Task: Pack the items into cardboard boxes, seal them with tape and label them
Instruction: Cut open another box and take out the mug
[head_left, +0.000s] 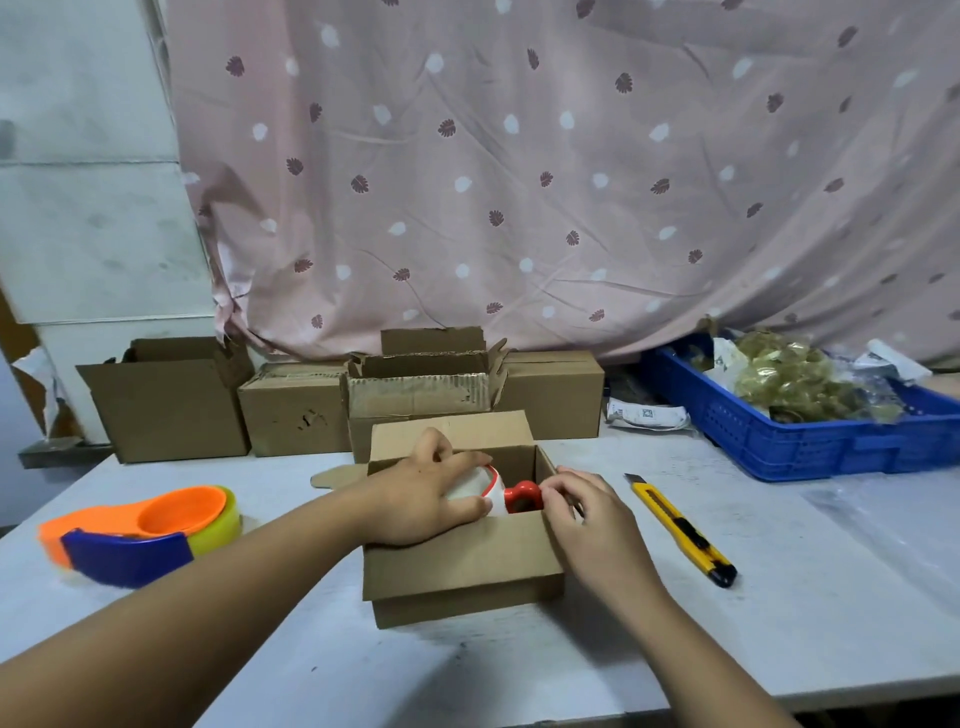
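One small open cardboard box (462, 561) sits at the middle of the pale counter (779, 613), its far flap standing up, and inside it lies one white mug (493, 491) with a red rim and red handle, tipped on its side. The left hand (426, 499) reaches into the box with its grip closed over the mug's white body, while the right hand (587, 519) has its fingers pinched together on the red handle at the box's right wall. To the left of the box rests one tape dispenser (140, 535), orange and blue with a yellowish roll; to the right, apart from the box, lies one yellow utility knife (680, 527) with its blade out. Along the back of the counter stand four more cardboard boxes (291, 410), two of them open at the top. One blue plastic crate (810, 441) at the far right holds bagged goods, and a pink leaf-print curtain (519, 156) hangs behind
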